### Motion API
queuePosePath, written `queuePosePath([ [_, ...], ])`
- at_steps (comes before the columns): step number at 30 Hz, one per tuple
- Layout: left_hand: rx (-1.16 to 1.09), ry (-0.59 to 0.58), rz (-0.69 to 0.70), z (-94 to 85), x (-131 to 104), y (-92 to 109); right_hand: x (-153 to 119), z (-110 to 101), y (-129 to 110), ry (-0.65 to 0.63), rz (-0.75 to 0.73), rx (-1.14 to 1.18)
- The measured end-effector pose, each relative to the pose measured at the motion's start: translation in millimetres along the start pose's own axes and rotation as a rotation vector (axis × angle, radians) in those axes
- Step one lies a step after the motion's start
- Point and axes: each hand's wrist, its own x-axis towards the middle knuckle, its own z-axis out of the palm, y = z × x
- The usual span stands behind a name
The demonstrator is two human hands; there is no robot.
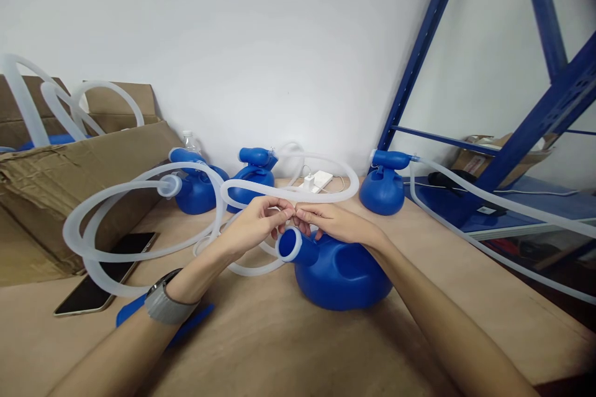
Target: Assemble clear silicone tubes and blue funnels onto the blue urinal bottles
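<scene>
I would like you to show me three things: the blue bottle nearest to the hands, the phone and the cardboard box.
Blue bottle [338, 282]: head view, on its round body.
Phone [116, 272]: head view, on its dark face.
Cardboard box [44, 206]: head view, on its side wall.

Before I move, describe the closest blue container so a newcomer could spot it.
Start at the brown table. Near its middle, by the right hand, sits a squat blue container. Unlike the blue containers behind it, it shows a wide-open, pale-rimmed mouth.
</scene>
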Motion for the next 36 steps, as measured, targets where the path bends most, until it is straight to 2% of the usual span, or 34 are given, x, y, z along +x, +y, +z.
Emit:
queuePosePath([
  [8,-0.058,0.032,0.019,2.2,-0.2,-1.1,-0.4,1.4,-1.1,0.019,0.007,-0.034],
  [15,-0.013,0.015,0.103,8.0,0.4,-5.3,-2.0,3.2,-5.7,0.002,-0.036,-0.116],
  [19,-0.064,-0.039,0.132,8.2,1.5,-7.1,-2.5,2.3,-6.8,-0.018,-0.033,-0.116],
  [27,-0.23,-0.071,0.087,1.5,7.3,-13.7,-0.3,-0.4,1.4,-0.051,-0.005,-0.01],
  [36,-0.125,-0.099,0.033,-8.7,5.3,-3.6,-1.3,-0.2,-2.5,-0.059,-0.009,-0.024],
])
